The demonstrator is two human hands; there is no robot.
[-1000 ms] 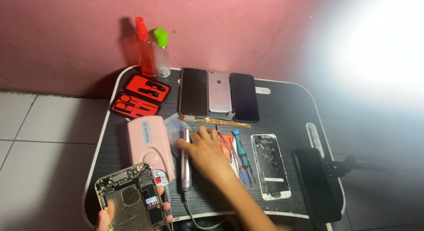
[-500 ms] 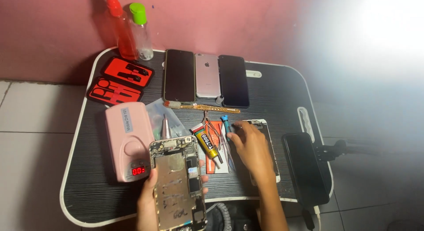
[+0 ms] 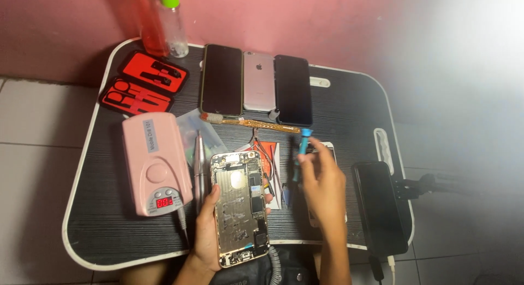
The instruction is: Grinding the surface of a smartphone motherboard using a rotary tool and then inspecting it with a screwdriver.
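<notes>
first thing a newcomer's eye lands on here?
Probably the opened phone, its gold insides bare, held in the left hand at bottom centre. Next, the right hand lifting a blue-handled tool just right of it. Then the pink box with a red display on the table's left side.

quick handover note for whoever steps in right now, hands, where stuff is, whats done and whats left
Left hand: grip closed on the opened phone, insides facing up, screen off.
Right hand: pinching a blue-tipped tool above the table, not touching the phone.
Detached screen lies under the right hand; pink drill box at left; three phones along the back of the black lap table.
Done: phone opened. Left: tool not yet applied.
</notes>
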